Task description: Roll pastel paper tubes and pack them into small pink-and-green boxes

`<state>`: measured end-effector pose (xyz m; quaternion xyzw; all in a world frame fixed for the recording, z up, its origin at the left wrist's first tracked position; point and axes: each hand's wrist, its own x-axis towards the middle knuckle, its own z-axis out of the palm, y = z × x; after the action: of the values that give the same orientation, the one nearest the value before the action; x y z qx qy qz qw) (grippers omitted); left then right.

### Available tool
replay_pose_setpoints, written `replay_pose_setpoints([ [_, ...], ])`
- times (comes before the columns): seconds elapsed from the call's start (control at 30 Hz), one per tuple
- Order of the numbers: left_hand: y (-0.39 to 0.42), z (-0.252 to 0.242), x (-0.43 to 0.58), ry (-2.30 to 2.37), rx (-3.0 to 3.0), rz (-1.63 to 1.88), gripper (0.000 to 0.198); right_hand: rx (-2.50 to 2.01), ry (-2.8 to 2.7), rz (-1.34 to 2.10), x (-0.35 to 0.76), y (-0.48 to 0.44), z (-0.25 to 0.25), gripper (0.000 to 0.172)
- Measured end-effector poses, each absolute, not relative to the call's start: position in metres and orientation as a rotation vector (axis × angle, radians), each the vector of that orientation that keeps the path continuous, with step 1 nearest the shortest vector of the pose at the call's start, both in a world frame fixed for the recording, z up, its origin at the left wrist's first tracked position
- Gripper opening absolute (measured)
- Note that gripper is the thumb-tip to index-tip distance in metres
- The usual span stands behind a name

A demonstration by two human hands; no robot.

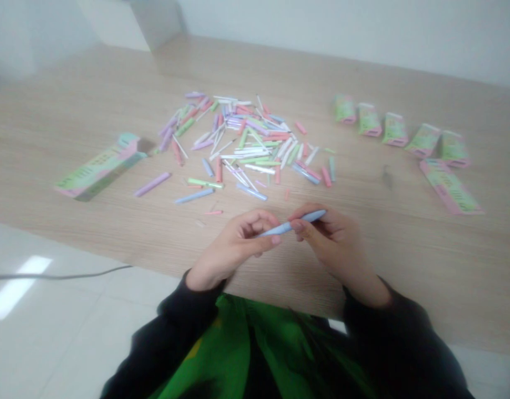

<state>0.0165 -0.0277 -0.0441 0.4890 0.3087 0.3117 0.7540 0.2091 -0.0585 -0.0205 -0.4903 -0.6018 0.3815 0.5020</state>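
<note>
A light blue pen [285, 228] is held between both hands above the table's near edge, its right end tilted slightly upward. My left hand [242, 235] pinches its left end between thumb and fingers. Closer to the other end, my right hand [327, 235] grips it with the thumb on top. Just beyond the hands lies a spread pile of pen parts [255, 149], with caps, barrels and thin white refills in pink, green, purple, blue and white. A blue barrel [194, 196] and a purple barrel [152, 184] lie apart at the pile's left.
An open green and pink carton [99, 166] lies at the left. Several small matching boxes [395, 129] stand in a row at the back right, with a flat-lying box [451, 187] in front. A dark cable [72, 276] crosses the floor at left.
</note>
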Motion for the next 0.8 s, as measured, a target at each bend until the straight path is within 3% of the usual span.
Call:
replay_pose_setpoints([
  [0.17, -0.029, -0.043, 0.016, 0.644, 1.134, 0.593, 0.053, -1.127, -1.442, 0.990, 0.208, -0.060, -0.023, 0.008],
  [0.37, -0.034, -0.045, 0.027, 0.872, 1.251, 0.921, 0.029, -1.147, -1.338, 0.911, 0.205, -0.061, -0.026, 0.006],
  [0.6, -0.030, -0.046, 0.019, 0.642, 1.211, 0.616, 0.050, -1.147, -1.326, 0.932, 0.202, -0.062, -0.026, 0.014],
  [0.8, -0.035, -0.039, 0.024, 0.880, 1.501, 0.871, 0.039, -1.219, -1.303, 0.852, 0.201, -0.061, -0.023, 0.024],
])
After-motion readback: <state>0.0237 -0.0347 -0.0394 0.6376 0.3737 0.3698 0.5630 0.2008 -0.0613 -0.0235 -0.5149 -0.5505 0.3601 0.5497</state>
